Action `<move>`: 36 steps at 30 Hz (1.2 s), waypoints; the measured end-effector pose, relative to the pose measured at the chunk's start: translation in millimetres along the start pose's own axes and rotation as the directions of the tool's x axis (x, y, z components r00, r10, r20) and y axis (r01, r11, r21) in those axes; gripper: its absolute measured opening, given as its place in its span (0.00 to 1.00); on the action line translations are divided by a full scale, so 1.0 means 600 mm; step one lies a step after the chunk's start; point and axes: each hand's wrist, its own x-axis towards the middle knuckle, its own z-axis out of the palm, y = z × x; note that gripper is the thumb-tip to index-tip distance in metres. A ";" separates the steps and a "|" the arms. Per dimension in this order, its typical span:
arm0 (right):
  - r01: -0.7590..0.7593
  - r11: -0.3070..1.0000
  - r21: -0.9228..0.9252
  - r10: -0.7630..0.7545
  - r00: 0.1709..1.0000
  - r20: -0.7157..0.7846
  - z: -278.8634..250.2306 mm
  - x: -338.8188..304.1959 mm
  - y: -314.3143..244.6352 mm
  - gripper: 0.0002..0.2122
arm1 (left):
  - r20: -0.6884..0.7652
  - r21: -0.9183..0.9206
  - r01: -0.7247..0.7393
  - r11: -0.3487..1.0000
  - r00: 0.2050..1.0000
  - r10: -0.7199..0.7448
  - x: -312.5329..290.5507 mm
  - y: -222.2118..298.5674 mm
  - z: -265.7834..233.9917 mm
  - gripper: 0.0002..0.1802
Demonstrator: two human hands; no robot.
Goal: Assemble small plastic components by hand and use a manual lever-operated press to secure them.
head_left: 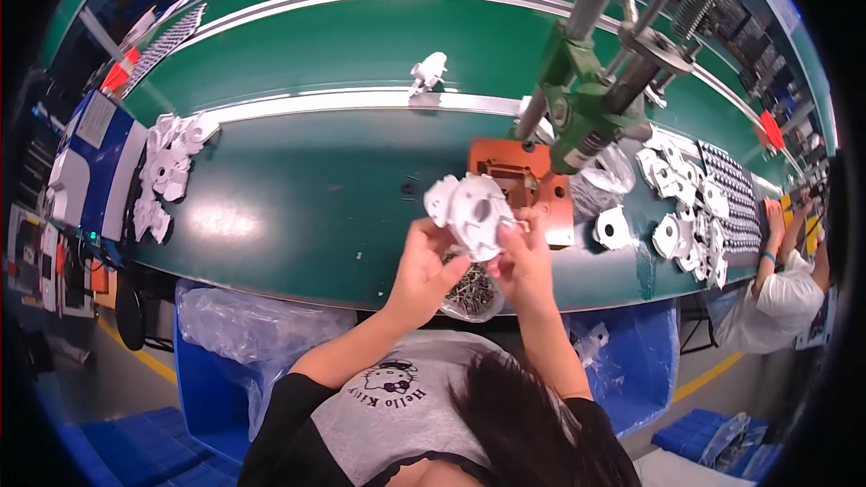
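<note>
A white moulded plastic part [475, 207], roughly round with a hole and side lobes, is held up between my two hands over the green bench. My left hand [426, 263] grips its lower left edge. On its lower right side, my right hand [526, 252] has thumb and fingers closed on it. Just below the part sits a clear bag or dish of small metal pins [471, 293], partly covered by my hands. Behind my right hand, the orange fixture [552, 198] lies under the green hand press [582, 113].
White parts lie piled at the left [167, 167] beside a blue machine [97, 158]. More white parts [690, 239] lie at the right, by a dark studded tray [729, 198]. One white part [429, 70] rests on the far rail. Blue bins [216, 388] stand below. A co-worker [780, 302] sits at right.
</note>
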 end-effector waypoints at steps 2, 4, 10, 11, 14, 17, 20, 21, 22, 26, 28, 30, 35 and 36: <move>0.030 0.999 0.017 -0.031 0.999 0.016 0.011 -0.011 0.008 0.17 | -0.101 0.015 -0.044 0.999 0.994 0.045 0.009 -0.007 0.010 0.19; 0.026 0.998 -0.065 -0.022 0.998 0.063 0.015 -0.021 0.001 0.21 | -0.066 0.007 0.019 1.000 0.998 -0.018 0.020 -0.003 0.004 0.18; 0.297 0.926 -0.231 -0.283 0.954 0.095 -0.092 -0.007 -0.031 0.11 | 0.122 0.710 -0.060 0.702 0.992 -0.038 0.048 0.028 0.003 0.09; 0.330 0.925 -0.190 -0.321 0.944 0.081 -0.122 -0.001 -0.045 0.09 | 0.125 0.710 -0.060 0.702 0.991 -0.042 0.061 0.028 -0.001 0.09; 0.389 0.736 -0.555 -0.512 0.855 -0.080 -0.187 0.039 -0.107 0.05 | 0.562 0.790 -0.600 0.127 0.791 0.244 0.097 0.021 -0.012 0.16; 0.337 0.330 -0.882 -0.706 0.708 0.007 -0.240 0.143 -0.152 0.07 | 0.643 0.766 -0.632 -0.119 0.752 0.146 0.125 -0.009 -0.020 0.17; 0.249 -0.003 -0.968 -0.666 0.722 0.188 -0.292 0.233 -0.158 0.08 | 0.664 0.747 -0.644 -0.166 0.732 0.153 0.144 -0.040 -0.011 0.15; 0.003 -0.219 -0.976 -0.569 0.812 0.130 -0.286 0.251 -0.158 0.09 | 0.658 0.753 -0.638 -0.163 0.726 0.200 0.152 -0.047 -0.009 0.14; -0.214 -0.441 -0.871 -0.486 0.874 0.031 -0.283 0.264 -0.156 0.11 | 0.642 0.766 -0.627 -0.142 0.736 0.214 0.153 -0.052 -0.006 0.12; -0.172 -0.346 -0.922 -0.676 0.727 0.118 -0.308 0.284 -0.149 0.12 | 0.650 0.760 -0.626 -0.176 0.733 0.200 0.146 -0.051 0.005 0.11; -0.126 -0.341 -0.932 -0.655 0.743 0.139 -0.297 0.283 -0.150 0.12 | 0.655 0.755 -0.626 -0.192 0.731 0.191 0.144 -0.052 0.004 0.11; -0.088 -0.334 -0.939 -0.638 0.754 0.156 -0.294 0.288 -0.148 0.12 | 0.664 0.747 -0.633 -0.206 0.725 0.183 0.144 -0.050 0.009 0.11; -0.129 -0.639 -0.758 -0.614 0.679 0.402 -0.296 0.313 -0.134 0.08 | 0.661 0.744 -0.623 -0.241 0.738 0.135 0.147 -0.053 0.029 0.08; -0.131 -0.640 -0.757 -0.613 0.681 0.401 -0.308 0.321 -0.132 0.08 | 0.661 0.745 -0.623 -0.238 0.739 0.134 0.149 -0.056 0.032 0.08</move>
